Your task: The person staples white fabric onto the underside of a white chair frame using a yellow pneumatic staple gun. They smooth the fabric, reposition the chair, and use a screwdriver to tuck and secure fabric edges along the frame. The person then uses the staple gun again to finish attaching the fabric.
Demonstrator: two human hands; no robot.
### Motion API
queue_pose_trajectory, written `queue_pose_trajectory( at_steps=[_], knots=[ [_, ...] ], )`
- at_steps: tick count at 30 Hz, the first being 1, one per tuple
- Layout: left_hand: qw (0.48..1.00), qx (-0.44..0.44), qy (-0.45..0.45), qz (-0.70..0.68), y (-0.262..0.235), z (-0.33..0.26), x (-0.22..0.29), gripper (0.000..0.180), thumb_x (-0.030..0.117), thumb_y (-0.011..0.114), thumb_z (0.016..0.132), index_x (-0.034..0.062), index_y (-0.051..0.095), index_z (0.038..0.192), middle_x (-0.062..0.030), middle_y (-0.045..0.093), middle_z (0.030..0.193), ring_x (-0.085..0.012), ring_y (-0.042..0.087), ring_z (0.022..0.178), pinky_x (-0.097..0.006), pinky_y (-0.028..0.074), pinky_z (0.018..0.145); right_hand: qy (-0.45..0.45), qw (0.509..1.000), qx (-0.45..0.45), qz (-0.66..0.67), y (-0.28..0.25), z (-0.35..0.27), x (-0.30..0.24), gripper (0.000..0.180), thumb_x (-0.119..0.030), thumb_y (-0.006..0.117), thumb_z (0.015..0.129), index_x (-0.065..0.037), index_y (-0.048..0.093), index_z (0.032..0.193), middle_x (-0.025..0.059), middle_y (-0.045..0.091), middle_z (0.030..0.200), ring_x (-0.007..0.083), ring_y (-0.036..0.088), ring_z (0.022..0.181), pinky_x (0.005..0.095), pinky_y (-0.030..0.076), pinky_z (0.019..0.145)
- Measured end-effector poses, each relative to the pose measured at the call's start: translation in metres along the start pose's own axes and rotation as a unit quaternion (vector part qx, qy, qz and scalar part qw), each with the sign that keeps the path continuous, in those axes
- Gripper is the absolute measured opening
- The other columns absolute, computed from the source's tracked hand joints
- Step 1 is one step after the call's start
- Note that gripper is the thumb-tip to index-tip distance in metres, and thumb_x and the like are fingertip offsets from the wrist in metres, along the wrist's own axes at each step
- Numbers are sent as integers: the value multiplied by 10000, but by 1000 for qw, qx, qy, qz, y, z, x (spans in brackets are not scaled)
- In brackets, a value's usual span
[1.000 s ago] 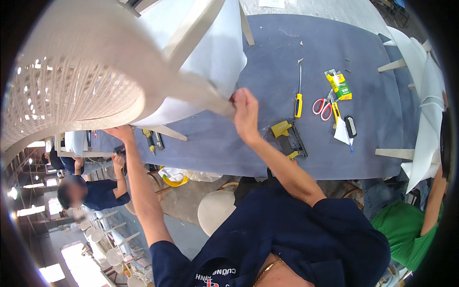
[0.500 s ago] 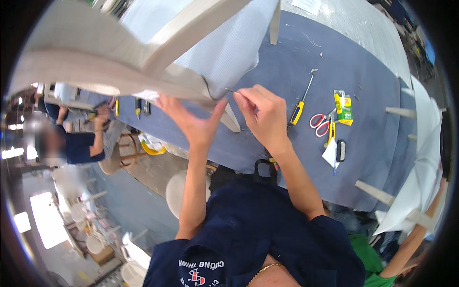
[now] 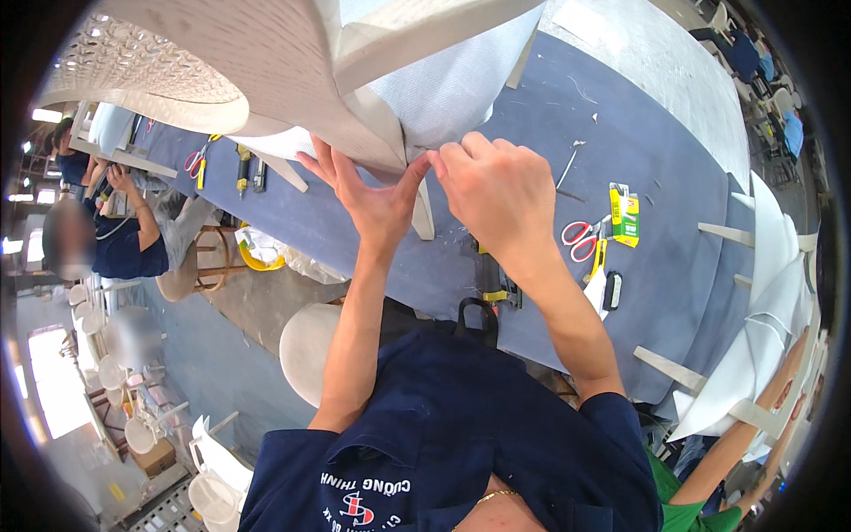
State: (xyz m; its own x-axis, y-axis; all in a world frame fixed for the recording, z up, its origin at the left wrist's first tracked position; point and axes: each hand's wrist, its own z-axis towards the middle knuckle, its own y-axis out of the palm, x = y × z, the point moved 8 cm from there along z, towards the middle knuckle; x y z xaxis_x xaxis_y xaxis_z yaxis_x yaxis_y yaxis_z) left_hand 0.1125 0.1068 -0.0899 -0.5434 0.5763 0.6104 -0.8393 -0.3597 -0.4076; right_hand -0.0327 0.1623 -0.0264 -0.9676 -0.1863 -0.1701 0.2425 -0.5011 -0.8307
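A pale wooden chair (image 3: pixel 292 75) with a woven panel lies tipped on the table before me, light grey fabric (image 3: pixel 434 97) covering its seat. My left hand (image 3: pixel 377 199) has its fingers spread against the lower edge of the frame, its thumb at the corner where wood meets fabric. Beside that thumb, my right hand (image 3: pixel 501 191) is closed in a pinch at the same corner. A thin dark rod (image 3: pixel 572 195) shows at the right hand's outer side; its working tip is hidden by the fingers. A chair leg (image 3: pixel 423 213) points down between my forearms.
Right of my hands lie a screwdriver shaft (image 3: pixel 567 164), red-handled scissors (image 3: pixel 581 239), a yellow-green packet (image 3: pixel 624 215), a yellow cutter (image 3: pixel 600 257) and a black block (image 3: pixel 612 291). A dark yellow-marked tool (image 3: pixel 490 279) sits at the table's near edge. Co-workers stand left and right.
My right hand has turned and moved in to the chair's corner, hiding the thin metal tip seen before. My left thumb has come close to it. The view has shifted, showing more woven panel.
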Motion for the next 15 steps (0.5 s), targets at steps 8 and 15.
queue_pose_trajectory(
  at_steps=[8, 15],
  knots=[
    [999, -5, 28, -16, -1, -1, -2, 1056, 411, 939, 691, -42, 395, 1476, -237, 377, 1567, -393, 246, 1523, -634, -103, 1200, -37, 998, -44, 15, 6, 18, -2, 158, -207, 678, 852, -119, 690, 721, 57, 666, 705, 262, 696, 637, 383, 524, 545],
    [996, -14, -29, -87, 4, -4, -10, 964, 357, 927, 728, -40, 424, 1448, -221, 477, 1466, -388, 348, 1458, -633, -115, 1198, -65, 991, -25, 118, 14, 21, 19, 177, -259, 719, 858, -135, 710, 731, 24, 616, 660, 278, 636, 591, 390, 495, 501]
  ],
)
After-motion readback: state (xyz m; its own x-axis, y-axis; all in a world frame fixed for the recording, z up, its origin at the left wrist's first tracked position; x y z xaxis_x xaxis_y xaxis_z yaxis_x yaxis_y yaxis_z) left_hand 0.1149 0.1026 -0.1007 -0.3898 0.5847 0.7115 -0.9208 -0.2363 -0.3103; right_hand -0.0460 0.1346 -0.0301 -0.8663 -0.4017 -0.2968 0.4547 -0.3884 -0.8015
